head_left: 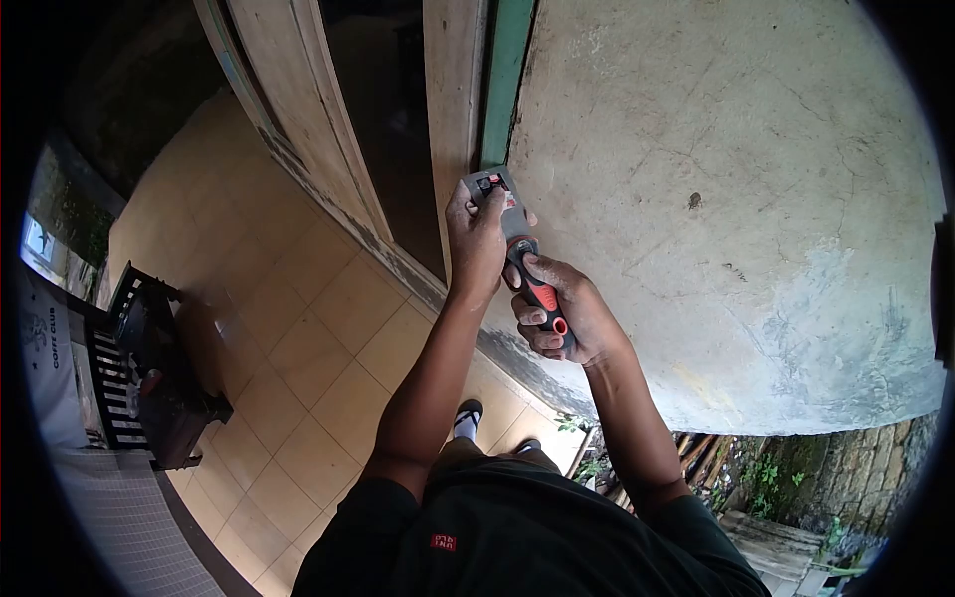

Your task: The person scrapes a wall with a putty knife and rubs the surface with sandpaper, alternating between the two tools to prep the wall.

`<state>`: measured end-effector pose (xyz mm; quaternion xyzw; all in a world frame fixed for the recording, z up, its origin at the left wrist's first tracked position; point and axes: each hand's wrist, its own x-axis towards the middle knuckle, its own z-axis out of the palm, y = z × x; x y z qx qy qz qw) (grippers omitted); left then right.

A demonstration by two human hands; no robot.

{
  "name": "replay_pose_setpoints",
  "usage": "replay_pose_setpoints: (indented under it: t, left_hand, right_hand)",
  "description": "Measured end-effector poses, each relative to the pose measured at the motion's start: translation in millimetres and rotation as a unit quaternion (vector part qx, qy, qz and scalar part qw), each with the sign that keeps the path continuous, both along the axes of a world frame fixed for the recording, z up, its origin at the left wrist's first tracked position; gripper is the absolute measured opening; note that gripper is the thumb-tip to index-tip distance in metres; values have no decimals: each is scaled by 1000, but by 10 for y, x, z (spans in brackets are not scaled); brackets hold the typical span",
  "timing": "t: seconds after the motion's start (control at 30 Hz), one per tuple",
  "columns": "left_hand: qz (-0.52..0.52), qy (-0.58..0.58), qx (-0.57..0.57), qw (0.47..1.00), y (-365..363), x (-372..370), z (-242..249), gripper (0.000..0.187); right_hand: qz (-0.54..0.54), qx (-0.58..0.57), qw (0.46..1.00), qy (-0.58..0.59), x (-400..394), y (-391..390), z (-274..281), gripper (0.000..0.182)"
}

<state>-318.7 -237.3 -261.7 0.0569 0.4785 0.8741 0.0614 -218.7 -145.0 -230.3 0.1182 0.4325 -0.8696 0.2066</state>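
Plainly, the red shirt label (444, 541) read "UNI QLO", and "COFFE CLUB" stood on the pale cloth (48, 343) at far left; the marks on the hand tool (512, 221) were too small to read. The left hand (477, 239) gripped its grey head, thumb on top, while the right hand (572, 308) was closed round its red-and-black handle, both arms reaching forward. The tool's head met the green strip's (507, 90) lower end, by the wall's (696, 119) left edge. Wall surface spread rightward, tiled floor (318, 378) lower left.
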Motion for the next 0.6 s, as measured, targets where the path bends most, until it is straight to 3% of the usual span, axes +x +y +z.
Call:
replay_pose_setpoints:
  t: [0.3, 0.6]
  left_hand:
    - [-22, -14, -35, 999, 188, 369, 84, 20]
    - [-50, 34, 2, 998, 689, 1153, 174, 12]
  right_hand:
    - [-62, 72, 995, -8, 384, 129, 178, 29]
    - [-95, 90, 991, -7, 1220, 575, 295, 28]
